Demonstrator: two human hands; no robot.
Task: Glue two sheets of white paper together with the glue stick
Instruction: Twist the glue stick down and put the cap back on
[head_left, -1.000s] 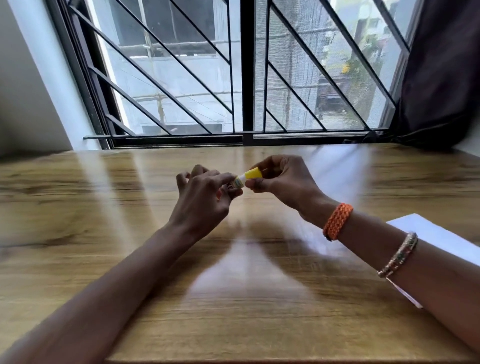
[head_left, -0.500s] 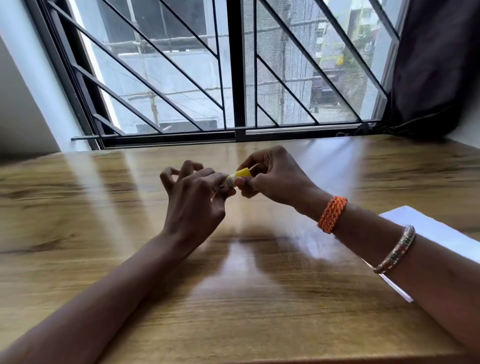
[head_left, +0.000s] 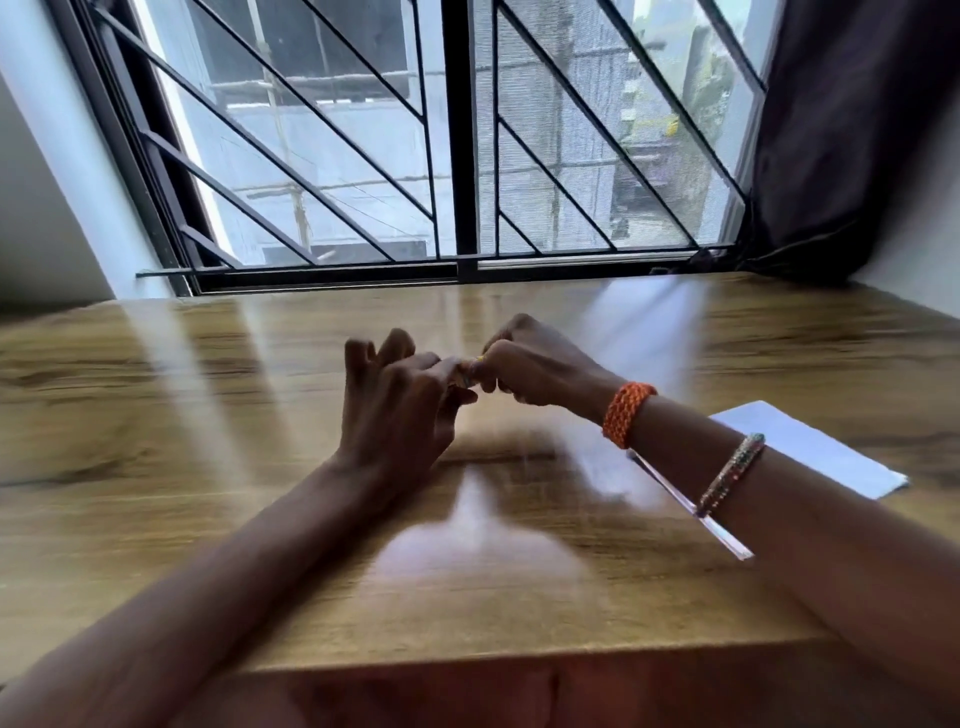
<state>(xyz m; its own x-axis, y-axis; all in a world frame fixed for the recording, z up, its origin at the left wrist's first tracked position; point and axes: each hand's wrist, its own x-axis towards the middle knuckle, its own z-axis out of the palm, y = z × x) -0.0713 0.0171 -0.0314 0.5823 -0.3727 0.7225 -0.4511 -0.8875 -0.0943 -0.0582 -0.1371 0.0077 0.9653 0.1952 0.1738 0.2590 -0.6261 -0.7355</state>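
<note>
Meeting above the table, both hands pinch the glue stick.

Light: daylight through barred window, backlit | Glare: streaks on worktop | Shadows: hands dark | Blur: motion smear overall | Edges: wide-angle bending

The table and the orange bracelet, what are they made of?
The table looks like wood or a wood-print coating: brown grain lines run across it, and its glossy top reflects the window light. The orange bracelet on the right wrist seems to be woven thread or cord, since it shows a knotted, braided pattern and no shine.
</note>
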